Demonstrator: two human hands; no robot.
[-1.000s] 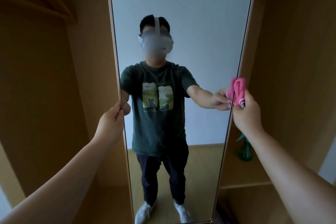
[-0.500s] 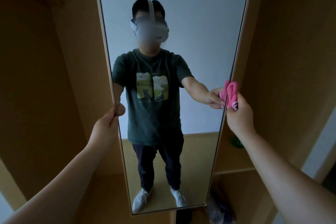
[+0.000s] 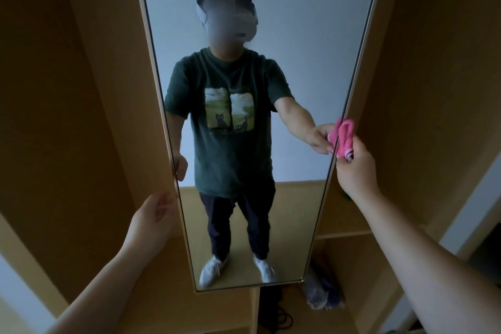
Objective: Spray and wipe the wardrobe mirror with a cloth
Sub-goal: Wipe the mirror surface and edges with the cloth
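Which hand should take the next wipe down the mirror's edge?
The right hand. It already grips the pink cloth against the mirror's right edge. The left hand is open and empty, just off the left edge, so it would first need the cloth.

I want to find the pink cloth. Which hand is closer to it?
Right. The right hand holds the pink cloth at the mirror's right edge; the left hand is open, across by the left edge.

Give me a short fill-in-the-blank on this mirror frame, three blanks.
1. The cloth is ___ in colour.
2. The ___ hand holds the cloth.
3. The cloth sits at the mirror's ___ edge.
Missing words: pink; right; right
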